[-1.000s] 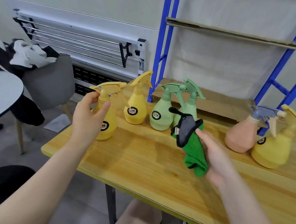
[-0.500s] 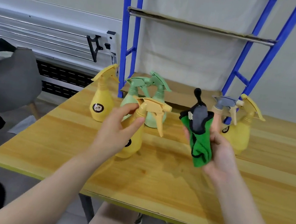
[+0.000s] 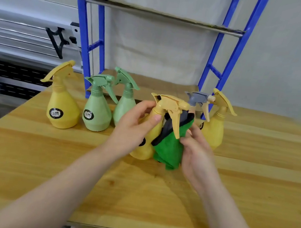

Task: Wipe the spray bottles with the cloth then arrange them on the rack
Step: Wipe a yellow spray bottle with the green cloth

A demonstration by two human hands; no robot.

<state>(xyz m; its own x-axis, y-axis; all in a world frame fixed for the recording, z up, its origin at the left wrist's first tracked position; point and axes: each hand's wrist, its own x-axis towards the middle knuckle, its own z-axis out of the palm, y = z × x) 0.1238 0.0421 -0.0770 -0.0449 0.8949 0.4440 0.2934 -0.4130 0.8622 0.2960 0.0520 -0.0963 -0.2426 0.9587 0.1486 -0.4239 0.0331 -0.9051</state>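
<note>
Six spray bottles show: three yellow, one held [image 3: 148,132], one at nine o'clock [image 3: 62,110], one at three o'clock [image 3: 214,128]. Two green bottles [image 3: 96,114] [image 3: 124,108] stand at ten o'clock. One grey-topped bottle [image 3: 198,99] is mostly hidden. One green cloth [image 3: 169,150]. Two hands [image 3: 132,128] [image 3: 196,154]. One blue rack [image 3: 85,34].

The grey-topped bottle [image 3: 198,101] body is hidden behind the cloth [image 3: 169,150], perhaps touching it.

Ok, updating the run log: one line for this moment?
step: wiping | left hand: yellow bottle | right hand: cloth against bottle | rack: no bottles
</note>
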